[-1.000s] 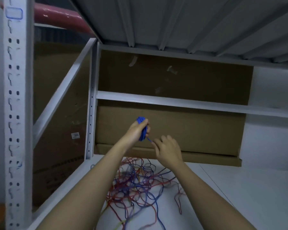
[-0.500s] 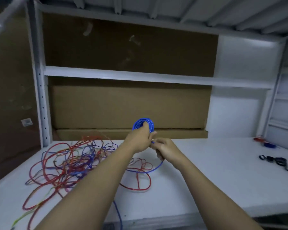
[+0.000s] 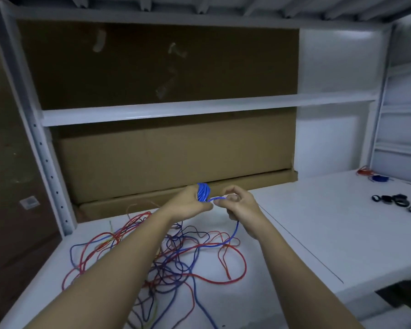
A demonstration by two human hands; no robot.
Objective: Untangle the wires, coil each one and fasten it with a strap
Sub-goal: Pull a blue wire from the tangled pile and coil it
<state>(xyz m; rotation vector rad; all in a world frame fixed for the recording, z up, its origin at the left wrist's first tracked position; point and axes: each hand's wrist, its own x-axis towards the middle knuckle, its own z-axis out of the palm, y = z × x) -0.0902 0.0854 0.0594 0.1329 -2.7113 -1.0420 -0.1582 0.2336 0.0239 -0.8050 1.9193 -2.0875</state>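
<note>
The white shelf carries a loose tangle of red and blue wires at its left, with black straps well apart at the far right. Above the tangle, the left hand grips a blue coil, its fingers curled round it. The right hand pinches the free blue strand just beside the coil. To my eye each turn should be laid snug against the last, with steady tension, so slack rises from the tangle without snagging.
</note>
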